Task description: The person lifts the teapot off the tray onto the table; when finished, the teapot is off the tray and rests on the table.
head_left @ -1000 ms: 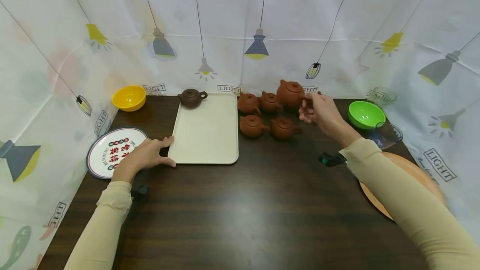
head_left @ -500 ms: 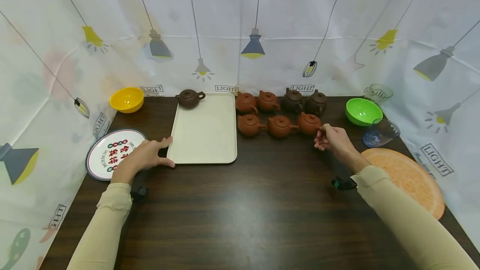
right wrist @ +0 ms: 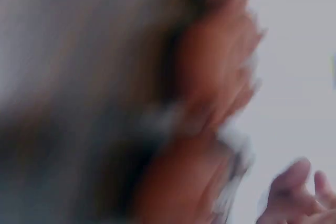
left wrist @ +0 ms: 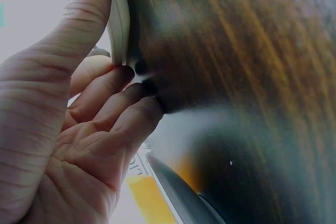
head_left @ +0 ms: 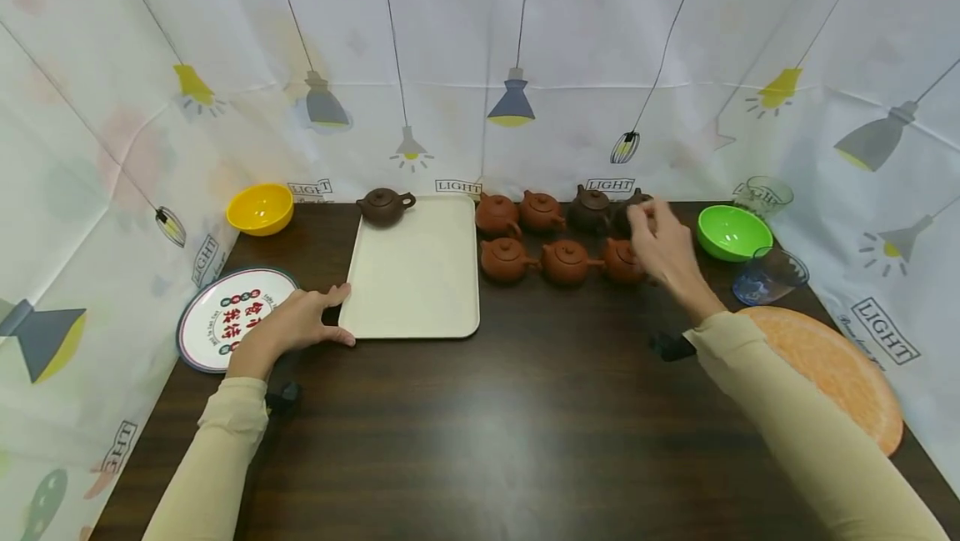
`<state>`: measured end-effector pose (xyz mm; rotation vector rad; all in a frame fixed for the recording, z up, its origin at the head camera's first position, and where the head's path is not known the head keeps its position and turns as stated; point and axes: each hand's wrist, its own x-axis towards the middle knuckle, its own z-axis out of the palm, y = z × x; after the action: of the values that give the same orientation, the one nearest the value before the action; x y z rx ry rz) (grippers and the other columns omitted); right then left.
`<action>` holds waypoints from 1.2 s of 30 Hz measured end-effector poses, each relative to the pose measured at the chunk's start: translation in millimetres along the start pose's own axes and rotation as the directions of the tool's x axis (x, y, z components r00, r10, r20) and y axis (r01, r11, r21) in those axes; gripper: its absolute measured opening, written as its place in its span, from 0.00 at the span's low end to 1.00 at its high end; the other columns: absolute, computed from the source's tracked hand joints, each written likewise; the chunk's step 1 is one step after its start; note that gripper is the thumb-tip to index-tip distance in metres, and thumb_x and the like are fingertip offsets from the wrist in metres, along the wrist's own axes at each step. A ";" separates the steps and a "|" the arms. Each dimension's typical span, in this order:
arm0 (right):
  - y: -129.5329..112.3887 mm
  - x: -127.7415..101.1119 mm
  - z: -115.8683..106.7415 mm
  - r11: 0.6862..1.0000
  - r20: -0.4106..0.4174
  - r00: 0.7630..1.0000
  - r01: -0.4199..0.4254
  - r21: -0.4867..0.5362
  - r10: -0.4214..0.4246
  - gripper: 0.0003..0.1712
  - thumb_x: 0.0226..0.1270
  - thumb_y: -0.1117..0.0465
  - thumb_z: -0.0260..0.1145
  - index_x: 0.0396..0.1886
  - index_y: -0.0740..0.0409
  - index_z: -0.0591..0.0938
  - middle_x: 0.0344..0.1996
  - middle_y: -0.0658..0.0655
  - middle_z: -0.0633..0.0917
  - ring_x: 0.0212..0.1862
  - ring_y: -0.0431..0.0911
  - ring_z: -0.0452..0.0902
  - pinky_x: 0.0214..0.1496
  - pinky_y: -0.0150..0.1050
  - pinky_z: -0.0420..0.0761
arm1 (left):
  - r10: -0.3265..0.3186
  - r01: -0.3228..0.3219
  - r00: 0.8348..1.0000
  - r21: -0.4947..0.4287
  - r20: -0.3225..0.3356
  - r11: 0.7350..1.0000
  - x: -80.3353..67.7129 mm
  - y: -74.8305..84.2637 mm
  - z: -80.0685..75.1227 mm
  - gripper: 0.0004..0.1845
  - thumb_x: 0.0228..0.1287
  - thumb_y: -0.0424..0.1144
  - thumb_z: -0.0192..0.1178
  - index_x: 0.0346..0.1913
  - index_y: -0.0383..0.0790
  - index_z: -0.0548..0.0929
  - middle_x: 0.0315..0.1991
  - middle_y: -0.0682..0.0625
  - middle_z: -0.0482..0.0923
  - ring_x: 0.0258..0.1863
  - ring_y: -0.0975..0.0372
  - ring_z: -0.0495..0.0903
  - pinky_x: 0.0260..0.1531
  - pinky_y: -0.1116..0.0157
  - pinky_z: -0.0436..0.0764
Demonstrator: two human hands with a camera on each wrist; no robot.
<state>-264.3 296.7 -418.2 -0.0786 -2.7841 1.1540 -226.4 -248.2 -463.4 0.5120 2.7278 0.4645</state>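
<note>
The right hand [head_left: 660,245] has let go of the reddish-brown clay teapot [head_left: 621,261], now ending the front row, and has risen toward the dark brown teapot [head_left: 628,209] at one o'clock, fingers loosely spread, holding nothing. The left hand [head_left: 294,323] still grips the cream rectangular tray [head_left: 416,274] at its near-left corner.
</note>
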 end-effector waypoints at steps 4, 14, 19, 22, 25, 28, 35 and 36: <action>-70.4 16.6 57.3 0.970 0.197 0.978 0.027 0.240 -0.075 0.32 0.87 0.36 0.41 0.65 0.54 0.75 0.36 0.64 0.87 0.27 0.60 0.85 0.29 0.51 0.84 | -0.004 0.004 1.000 0.005 -0.003 1.000 -2.4 -0.3 -0.9 0.54 0.65 0.58 0.75 0.83 0.33 0.61 0.77 0.28 0.67 0.75 0.34 0.72 0.74 0.39 0.73; -159.6 69.3 213.2 0.851 0.546 0.838 -0.285 0.441 -0.002 0.25 0.89 0.49 0.49 0.75 0.56 0.68 0.44 0.62 0.85 0.32 0.48 0.89 0.34 0.38 0.89 | -0.025 0.025 1.000 -0.050 -0.010 0.998 -5.0 5.2 15.2 0.54 0.62 0.58 0.76 0.83 0.35 0.63 0.76 0.28 0.68 0.75 0.34 0.71 0.73 0.39 0.73; -160.3 96.3 251.5 0.843 0.558 0.825 -0.363 0.396 0.093 0.29 0.88 0.51 0.49 0.81 0.53 0.60 0.45 0.61 0.81 0.28 0.46 0.85 0.32 0.35 0.87 | -0.039 0.038 0.999 -0.094 -0.003 0.995 2.3 12.3 24.5 0.54 0.61 0.59 0.76 0.83 0.38 0.63 0.78 0.30 0.67 0.77 0.35 0.69 0.75 0.39 0.72; -158.2 102.0 262.2 0.796 0.553 0.826 -0.408 0.447 0.113 0.27 0.89 0.49 0.49 0.78 0.55 0.65 0.41 0.60 0.80 0.27 0.46 0.85 0.32 0.35 0.89 | -0.049 0.050 0.999 -0.092 0.003 0.995 3.5 14.9 24.9 0.55 0.61 0.59 0.77 0.84 0.39 0.63 0.78 0.31 0.67 0.77 0.36 0.69 0.75 0.40 0.72; -155.5 100.7 268.6 0.764 0.519 0.849 -0.396 0.509 0.095 0.23 0.88 0.49 0.52 0.66 0.62 0.75 0.34 0.60 0.83 0.26 0.45 0.86 0.32 0.35 0.90 | -0.052 0.052 0.999 -0.080 -0.003 0.995 4.3 16.1 20.5 0.54 0.62 0.59 0.76 0.84 0.40 0.63 0.78 0.32 0.68 0.78 0.36 0.69 0.75 0.40 0.72; -154.5 93.4 273.3 0.820 0.457 0.889 -0.275 0.503 0.018 0.18 0.86 0.53 0.54 0.50 0.64 0.80 0.26 0.57 0.85 0.22 0.42 0.85 0.30 0.33 0.88 | -0.057 0.057 0.998 -0.069 -0.005 0.996 2.7 14.3 15.0 0.54 0.62 0.59 0.76 0.84 0.40 0.63 0.78 0.32 0.68 0.77 0.36 0.69 0.75 0.40 0.73; -163.4 65.2 250.9 0.938 0.395 0.908 -0.005 0.347 -0.141 0.23 0.81 0.53 0.53 0.41 0.68 0.86 0.18 0.52 0.87 0.18 0.40 0.82 0.34 0.39 0.89 | -0.064 0.063 0.998 -0.063 -0.015 0.996 -0.5 4.7 9.9 0.54 0.63 0.59 0.75 0.84 0.39 0.63 0.78 0.32 0.67 0.76 0.35 0.70 0.73 0.40 0.74; -165.2 60.9 242.5 0.937 0.400 0.902 0.012 0.349 -0.161 0.23 0.82 0.53 0.54 0.41 0.67 0.86 0.20 0.54 0.88 0.19 0.41 0.83 0.37 0.44 0.90 | -0.066 0.065 0.998 -0.058 -0.016 0.996 -1.2 3.0 7.7 0.54 0.63 0.59 0.75 0.84 0.39 0.63 0.78 0.32 0.67 0.76 0.35 0.70 0.73 0.40 0.74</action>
<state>-357.7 15.9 -465.3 0.3747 -2.8357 1.7934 -221.6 -244.0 -468.9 0.4039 2.7303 0.5311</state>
